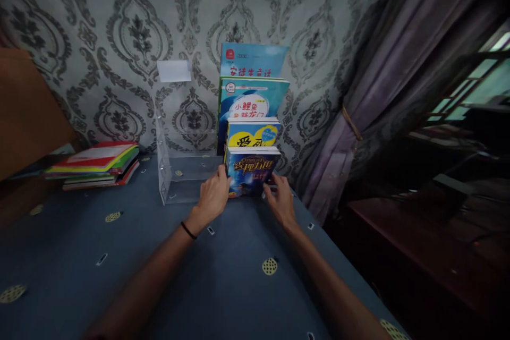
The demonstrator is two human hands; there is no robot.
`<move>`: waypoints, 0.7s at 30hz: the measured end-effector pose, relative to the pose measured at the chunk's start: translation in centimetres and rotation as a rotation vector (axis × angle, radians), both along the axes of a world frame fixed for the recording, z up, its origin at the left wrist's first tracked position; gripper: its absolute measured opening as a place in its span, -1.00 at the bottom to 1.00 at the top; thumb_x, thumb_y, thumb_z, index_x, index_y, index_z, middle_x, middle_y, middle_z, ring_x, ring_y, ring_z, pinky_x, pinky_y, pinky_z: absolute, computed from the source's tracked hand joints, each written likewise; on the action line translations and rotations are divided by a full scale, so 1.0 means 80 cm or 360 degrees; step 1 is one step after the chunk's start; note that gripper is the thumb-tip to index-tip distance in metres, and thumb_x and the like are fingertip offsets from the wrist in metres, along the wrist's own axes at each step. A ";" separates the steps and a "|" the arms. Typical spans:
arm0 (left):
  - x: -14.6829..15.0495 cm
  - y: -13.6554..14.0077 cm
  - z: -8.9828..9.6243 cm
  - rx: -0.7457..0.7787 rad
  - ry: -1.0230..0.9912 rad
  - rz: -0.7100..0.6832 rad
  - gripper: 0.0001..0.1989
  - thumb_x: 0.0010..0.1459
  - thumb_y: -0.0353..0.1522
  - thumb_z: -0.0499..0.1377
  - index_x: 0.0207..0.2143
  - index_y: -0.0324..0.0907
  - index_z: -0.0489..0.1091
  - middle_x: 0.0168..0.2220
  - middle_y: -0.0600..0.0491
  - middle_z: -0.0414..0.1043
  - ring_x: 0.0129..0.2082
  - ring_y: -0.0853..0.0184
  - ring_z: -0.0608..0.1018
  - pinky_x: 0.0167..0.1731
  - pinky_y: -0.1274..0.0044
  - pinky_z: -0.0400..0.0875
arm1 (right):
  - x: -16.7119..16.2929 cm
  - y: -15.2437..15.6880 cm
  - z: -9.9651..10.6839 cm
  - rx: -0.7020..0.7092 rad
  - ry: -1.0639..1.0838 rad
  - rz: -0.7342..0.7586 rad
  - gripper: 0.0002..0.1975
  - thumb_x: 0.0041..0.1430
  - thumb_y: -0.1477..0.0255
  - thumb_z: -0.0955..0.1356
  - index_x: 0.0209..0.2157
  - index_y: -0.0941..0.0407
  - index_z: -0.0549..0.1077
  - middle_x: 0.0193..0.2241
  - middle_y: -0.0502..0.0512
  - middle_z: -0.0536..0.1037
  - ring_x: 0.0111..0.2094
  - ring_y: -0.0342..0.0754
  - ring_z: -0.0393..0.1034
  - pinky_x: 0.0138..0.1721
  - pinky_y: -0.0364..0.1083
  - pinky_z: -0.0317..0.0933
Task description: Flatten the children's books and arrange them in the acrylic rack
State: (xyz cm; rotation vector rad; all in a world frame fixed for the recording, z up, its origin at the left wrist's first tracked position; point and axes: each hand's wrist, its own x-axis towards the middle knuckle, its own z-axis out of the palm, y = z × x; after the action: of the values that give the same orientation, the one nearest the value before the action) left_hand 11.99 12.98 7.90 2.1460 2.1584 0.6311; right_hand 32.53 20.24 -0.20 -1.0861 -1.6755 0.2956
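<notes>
A dark blue book with gold lettering stands upright at the front of a clear tiered rack. My left hand holds its left edge, the fingers partly hidden behind it. At the lower right edge of the same book, my right hand grips with its thumb in front and bent fingers alongside. Behind it rise a blue and yellow book, a teal book and a light blue book, stepped higher toward the wall. The rack's left half shows bare clear shelves.
A pile of colourful books lies on the left of the blue patterned tablecloth. A white card sits at the rack's top left. An orange-brown object is at far left. A tied purple curtain hangs beyond the table's right edge.
</notes>
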 end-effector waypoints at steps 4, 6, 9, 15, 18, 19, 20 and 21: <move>-0.004 0.000 -0.004 0.0055 0.0028 -0.0150 -0.82 0.42 -0.43 -0.01 0.05 -0.19 0.14 0.00 -0.20 0.50 -0.04 0.12 0.62 -0.19 0.42 0.46 | 0.000 -0.003 0.001 -0.0032 -0.0016 0.0004 -0.57 0.29 0.25 0.27 0.14 0.05 0.41 -0.14 0.22 0.42 -0.15 0.14 0.44 -0.20 0.15 0.47; -0.005 -0.001 -0.005 0.0054 0.0053 -0.0172 -0.80 0.39 -0.47 0.01 0.04 -0.19 0.14 0.01 -0.21 0.48 -0.03 0.13 0.61 -0.18 0.42 0.46 | -0.001 -0.004 0.001 -0.0019 -0.0025 -0.0015 -0.58 0.29 0.26 0.26 0.13 0.07 0.43 -0.15 0.24 0.44 -0.16 0.15 0.44 -0.20 0.16 0.47; -0.005 0.000 -0.007 0.0064 0.0061 -0.0171 -0.78 0.37 -0.51 0.01 0.04 -0.20 0.14 0.00 -0.21 0.48 -0.04 0.15 0.61 -0.16 0.44 0.46 | -0.002 -0.003 0.000 0.0008 -0.0005 -0.0032 -0.60 0.26 0.29 0.27 0.09 0.08 0.45 -0.16 0.25 0.46 -0.17 0.16 0.43 -0.22 0.17 0.47; -0.006 0.006 -0.013 0.0075 0.0002 -0.0170 -0.72 0.33 -0.53 0.04 0.06 -0.18 0.13 0.00 -0.20 0.48 -0.07 0.14 0.62 -0.15 0.40 0.47 | -0.001 0.000 -0.004 0.0041 0.0010 -0.0021 -0.64 0.26 0.30 0.27 0.04 0.04 0.46 -0.20 0.21 0.49 -0.16 0.16 0.44 -0.27 0.13 0.47; -0.007 0.006 -0.012 0.0060 -0.0052 -0.0191 -0.70 0.31 -0.54 0.05 0.05 -0.19 0.13 0.00 -0.23 0.47 -0.07 0.11 0.62 -0.14 0.37 0.46 | -0.002 0.000 -0.004 0.0025 0.0018 -0.0022 -0.65 0.25 0.31 0.27 0.03 0.06 0.47 -0.21 0.22 0.49 -0.17 0.16 0.44 -0.29 0.12 0.46; -0.007 0.006 -0.011 0.0057 -0.0060 -0.0197 -0.71 0.30 -0.55 0.05 0.04 -0.19 0.14 0.00 -0.23 0.47 -0.07 0.10 0.61 -0.14 0.37 0.46 | -0.002 0.000 -0.004 0.0012 0.0027 -0.0018 -0.64 0.24 0.31 0.27 0.03 0.06 0.47 -0.21 0.22 0.49 -0.17 0.16 0.44 -0.29 0.12 0.45; -0.007 0.006 -0.010 0.0054 -0.0062 -0.0196 -0.72 0.30 -0.56 0.05 0.02 -0.19 0.14 0.00 -0.22 0.47 -0.07 0.10 0.61 -0.14 0.37 0.46 | -0.003 0.000 -0.004 -0.0003 0.0037 -0.0016 -0.63 0.24 0.32 0.28 0.04 0.07 0.47 -0.21 0.22 0.49 -0.17 0.16 0.44 -0.28 0.12 0.44; -0.007 0.005 -0.009 0.0050 -0.0059 -0.0192 -0.72 0.29 -0.58 0.04 0.01 -0.19 0.15 -0.01 -0.22 0.47 -0.07 0.10 0.61 -0.14 0.38 0.46 | -0.003 0.000 -0.004 -0.0017 0.0049 -0.0016 -0.63 0.23 0.32 0.28 0.04 0.08 0.47 -0.21 0.22 0.49 -0.16 0.16 0.44 -0.28 0.12 0.44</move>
State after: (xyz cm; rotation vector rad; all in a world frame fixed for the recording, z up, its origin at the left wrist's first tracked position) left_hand 11.40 13.39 7.16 2.2405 1.9957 0.6939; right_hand 32.28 20.24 -0.52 -1.0926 -1.6424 0.3134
